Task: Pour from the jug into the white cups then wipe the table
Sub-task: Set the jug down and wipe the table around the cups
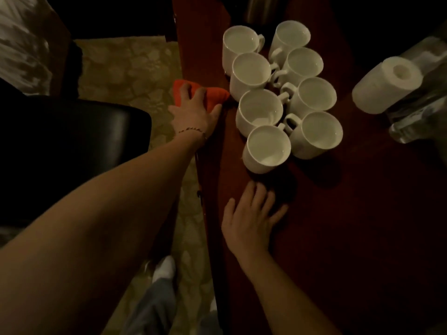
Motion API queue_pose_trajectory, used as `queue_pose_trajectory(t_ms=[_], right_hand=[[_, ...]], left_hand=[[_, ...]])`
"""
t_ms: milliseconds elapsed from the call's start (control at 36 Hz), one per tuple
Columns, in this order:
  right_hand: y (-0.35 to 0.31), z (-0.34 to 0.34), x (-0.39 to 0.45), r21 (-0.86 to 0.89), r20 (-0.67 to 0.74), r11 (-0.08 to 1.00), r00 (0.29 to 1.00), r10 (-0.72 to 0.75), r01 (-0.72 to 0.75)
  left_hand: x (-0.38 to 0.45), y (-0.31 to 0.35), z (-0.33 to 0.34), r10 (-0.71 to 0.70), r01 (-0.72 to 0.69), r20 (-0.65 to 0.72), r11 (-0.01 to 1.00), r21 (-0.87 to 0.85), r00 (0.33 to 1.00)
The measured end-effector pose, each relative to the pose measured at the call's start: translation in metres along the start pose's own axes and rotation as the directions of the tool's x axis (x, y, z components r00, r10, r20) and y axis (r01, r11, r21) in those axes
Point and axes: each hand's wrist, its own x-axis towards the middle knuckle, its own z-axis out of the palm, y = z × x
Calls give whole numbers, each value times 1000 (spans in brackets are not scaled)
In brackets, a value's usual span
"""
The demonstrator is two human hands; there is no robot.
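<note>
Black chair seat (72,151): far left of the white cups, off the counter, over the pale patterned floor (125,68)
Orange cloth (200,95): just left of the white cups, bunched at the counter's left edge and partly hanging past it, its right tip near the third cup of the left row
Left hand (193,117): left of the white cups, palm down on the orange cloth with fingers spread and bent over it, pressing it against the counter's edge; a thin bracelet (193,130) circles the wrist
Right hand (251,218): just nearer the camera than the white cups, flat on the counter, fingers straight and fanned wide, holding nothing, fingertips close to the nearest cup but apart from it
White cups (285,93): eight mugs upright on the counter in two close rows of four, handles turned inward between the rows, several touching; whether they hold liquid I cannot tell
Counter (350,226): dark reddish wood under the cups, dim
Metal vessel (261,8): behind the white cups at the top, only its lower body seen; whether it is the jug I cannot tell
Paper roll (387,85): right of the white cups, well apart, white, lying tilted
Clear plastic pack (420,112): right of the white cups, just beside the paper roll, at the picture's edge
</note>
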Motion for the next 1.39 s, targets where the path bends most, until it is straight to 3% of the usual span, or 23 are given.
queue_pose_trajectory(t_ms=[111, 306, 694, 917, 1111, 1250, 1389], right_hand=[[10, 7, -6, 19, -27, 892, 892, -452, 452], [-21, 17, 16, -11, 24, 847, 847, -531, 531], [-41, 12, 33, 143, 69, 874, 876, -478, 465], [-43, 20, 39, 62, 45, 852, 851, -524, 521], [-70, 10, 103, -139, 222, 855, 858, -464, 499], [-71, 23, 113, -261, 132, 848, 888, -441, 461], [-73, 21, 113, -157, 113, 887, 900, -421, 434]], left_hand=[[-36, -13, 6, 58, -58, 10, 998, 12, 998], [-29, -11, 4, 73, -74, 26, 996, 48, 997], [52, 11, 0, -15, 15, -9, 1000, 25, 1000], [82, 25, -2, -62, 64, -49, 998, 29, 997], [102, 25, -3, -51, 52, -45, 998, 26, 998], [100, 20, -8, -19, 20, -26, 1000, 17, 999], [86, 15, -14, 8, -8, 14, 1000, 1, 1000]])
